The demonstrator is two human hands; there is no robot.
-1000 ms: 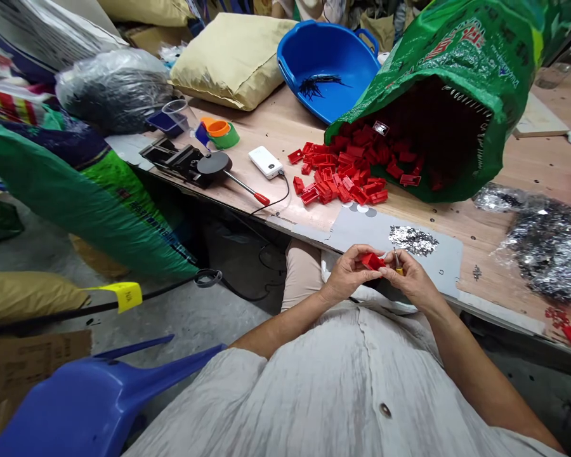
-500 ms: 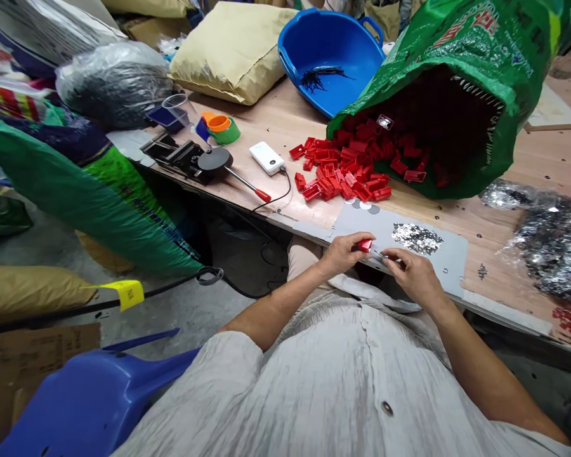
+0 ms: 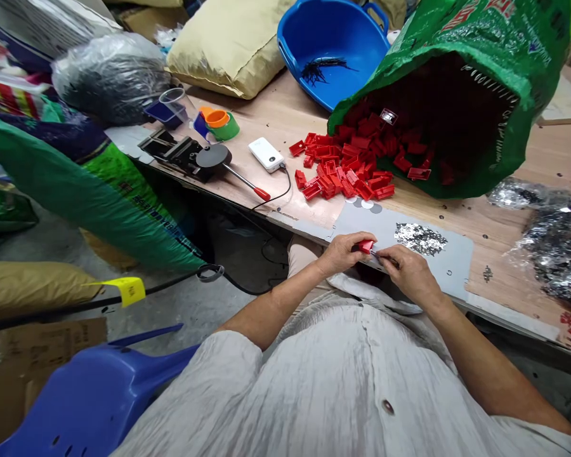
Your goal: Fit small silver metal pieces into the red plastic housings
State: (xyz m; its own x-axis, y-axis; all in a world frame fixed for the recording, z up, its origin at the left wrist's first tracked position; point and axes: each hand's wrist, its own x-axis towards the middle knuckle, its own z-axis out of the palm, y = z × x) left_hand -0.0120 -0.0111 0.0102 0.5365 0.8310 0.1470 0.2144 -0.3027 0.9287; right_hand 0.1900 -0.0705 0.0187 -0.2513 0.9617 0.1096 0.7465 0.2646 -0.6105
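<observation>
My left hand (image 3: 344, 254) grips a small red plastic piece (image 3: 366, 246) at its fingertips, just over the near edge of a grey plate (image 3: 445, 270). My right hand (image 3: 408, 274) pinches a thin metal piece (image 3: 374, 252) and holds its tip against the red piece. Most of that metal piece is hidden by my fingers. On the plate, beyond my right hand, lies a pile of small silver metal parts (image 3: 420, 238). A heap of similar red plastic pieces (image 3: 345, 171) spills from a green woven sack (image 3: 476, 70), just past the plate.
Along the wooden table (image 3: 514, 222) are a blue basin (image 3: 330, 44) holding black bits, a white power bank (image 3: 266, 154), and a black hand press (image 3: 185, 157) with a red-tipped lever. A bag of silver parts (image 3: 556, 247) lies at right. A blue chair (image 3: 95, 400) stands at my lower left.
My hands have come closer together, and the red piece now shows less between them. The yellow item seen earlier by my right hand is out of sight. The whole view has shifted slightly.
</observation>
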